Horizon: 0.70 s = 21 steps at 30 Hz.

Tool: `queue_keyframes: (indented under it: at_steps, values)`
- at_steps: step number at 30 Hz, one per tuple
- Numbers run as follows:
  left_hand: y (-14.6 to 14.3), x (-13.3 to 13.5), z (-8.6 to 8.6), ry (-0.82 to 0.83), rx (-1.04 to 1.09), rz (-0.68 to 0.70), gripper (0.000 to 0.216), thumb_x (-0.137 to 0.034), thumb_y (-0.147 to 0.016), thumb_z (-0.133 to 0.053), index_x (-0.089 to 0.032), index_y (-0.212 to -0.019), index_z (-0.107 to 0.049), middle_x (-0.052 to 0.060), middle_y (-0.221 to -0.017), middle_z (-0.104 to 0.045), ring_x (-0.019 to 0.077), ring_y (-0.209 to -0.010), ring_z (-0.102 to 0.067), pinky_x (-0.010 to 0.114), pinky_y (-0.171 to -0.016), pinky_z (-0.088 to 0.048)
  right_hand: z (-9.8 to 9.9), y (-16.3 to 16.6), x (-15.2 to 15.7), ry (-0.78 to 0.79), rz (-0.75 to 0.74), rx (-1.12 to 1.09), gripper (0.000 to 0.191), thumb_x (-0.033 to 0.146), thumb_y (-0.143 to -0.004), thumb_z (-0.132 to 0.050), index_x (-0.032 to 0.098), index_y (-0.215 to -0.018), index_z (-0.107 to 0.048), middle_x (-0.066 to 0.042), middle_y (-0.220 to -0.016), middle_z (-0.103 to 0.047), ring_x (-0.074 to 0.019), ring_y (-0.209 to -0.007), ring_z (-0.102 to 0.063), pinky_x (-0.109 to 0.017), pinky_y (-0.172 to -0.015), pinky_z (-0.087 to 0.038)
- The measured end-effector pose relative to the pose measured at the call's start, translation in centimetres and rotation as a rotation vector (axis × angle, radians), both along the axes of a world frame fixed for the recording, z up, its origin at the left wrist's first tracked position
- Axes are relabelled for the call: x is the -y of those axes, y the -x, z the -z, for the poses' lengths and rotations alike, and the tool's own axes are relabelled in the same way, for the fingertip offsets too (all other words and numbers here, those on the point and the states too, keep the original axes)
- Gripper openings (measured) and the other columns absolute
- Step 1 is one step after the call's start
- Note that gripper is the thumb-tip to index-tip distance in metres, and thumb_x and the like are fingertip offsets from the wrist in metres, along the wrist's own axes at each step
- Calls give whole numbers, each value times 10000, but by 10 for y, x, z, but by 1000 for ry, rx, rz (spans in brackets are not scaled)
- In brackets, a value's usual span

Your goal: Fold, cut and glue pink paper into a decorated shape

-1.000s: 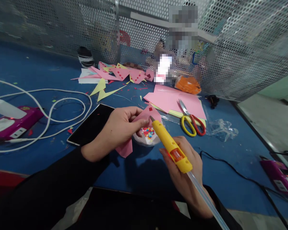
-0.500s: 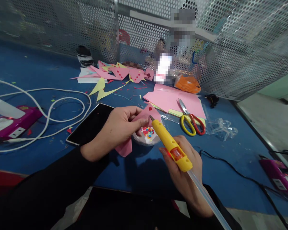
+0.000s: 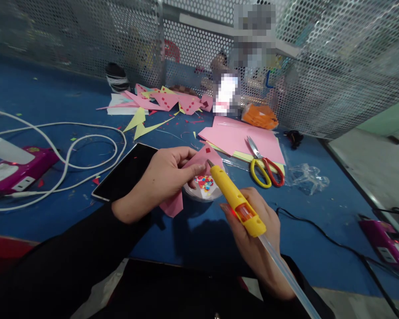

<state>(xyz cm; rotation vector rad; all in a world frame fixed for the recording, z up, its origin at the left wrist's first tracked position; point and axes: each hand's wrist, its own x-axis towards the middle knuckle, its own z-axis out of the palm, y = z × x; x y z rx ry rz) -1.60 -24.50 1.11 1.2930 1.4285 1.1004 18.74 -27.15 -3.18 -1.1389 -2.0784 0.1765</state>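
My left hand (image 3: pixel 168 170) pinches a piece of pink paper (image 3: pixel 210 156) that carries a small dark red square near its upper tip. My right hand (image 3: pixel 257 221) is wrapped round a yellow hot glue gun (image 3: pixel 231 195), from whose back end a long clear glue stick (image 3: pixel 289 277) sticks out. The gun's nozzle is at the pink paper, close to my left thumb; whether it touches cannot be told. Below the paper stands a round clear container (image 3: pixel 202 197) with small coloured paper bits in it, partly hidden by my left hand and the paper.
A black tablet-like device (image 3: pixel 128 170) lies by my left wrist. Scissors (image 3: pixel 264 166) rest on pink paper sheets (image 3: pixel 232 130). Decorated paper pieces (image 3: pixel 173 101) lie at the back, before a perforated metal screen (image 3: pixel 193 42). A white cable (image 3: pixel 76 124) and purple power strip (image 3: pixel 23 170) are left.
Almost nothing differs. Both hands, the glue gun and the pink paper keep nearly the same positions. Behind the screen, the blurred person has shifted slightly.
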Motion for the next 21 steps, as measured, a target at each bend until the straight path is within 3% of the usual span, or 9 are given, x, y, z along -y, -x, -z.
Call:
queue_keyframes:
  at_steps: [21]
  values:
    - [-1,0,-1,18,26,0,57,-203,-803,-716,-151,-825,-721,-26,-588,-645,72,-489,-560,168,-497,-425,0,1,1,-17,18,-14,108,282,-935,-610,240,-887,-524,47,-736,-556,-112,-613,-548,-241,-567,-397]
